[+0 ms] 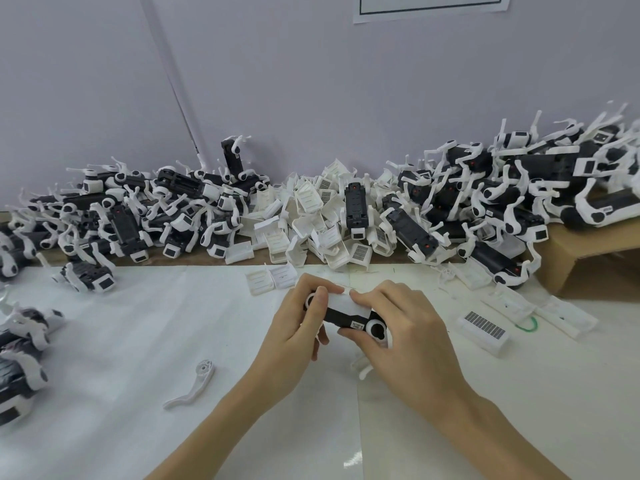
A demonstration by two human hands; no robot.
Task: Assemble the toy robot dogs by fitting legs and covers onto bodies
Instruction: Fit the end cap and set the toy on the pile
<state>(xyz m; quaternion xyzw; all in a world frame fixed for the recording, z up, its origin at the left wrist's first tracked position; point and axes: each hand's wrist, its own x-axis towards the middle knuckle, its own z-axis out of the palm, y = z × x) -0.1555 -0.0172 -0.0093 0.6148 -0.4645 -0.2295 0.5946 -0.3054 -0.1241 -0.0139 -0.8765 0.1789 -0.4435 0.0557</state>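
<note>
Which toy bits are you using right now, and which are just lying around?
In use: left hand, right hand, black dog body, white cover.

Lying about: loose leg, barcode cover, green band, cardboard box, wall paper.

Two hands (298, 327) hold one toy dog (346, 315). One loose leg (194, 386) lies alone. Too many dogs (485, 202) and covers (304, 216) to count.
</note>
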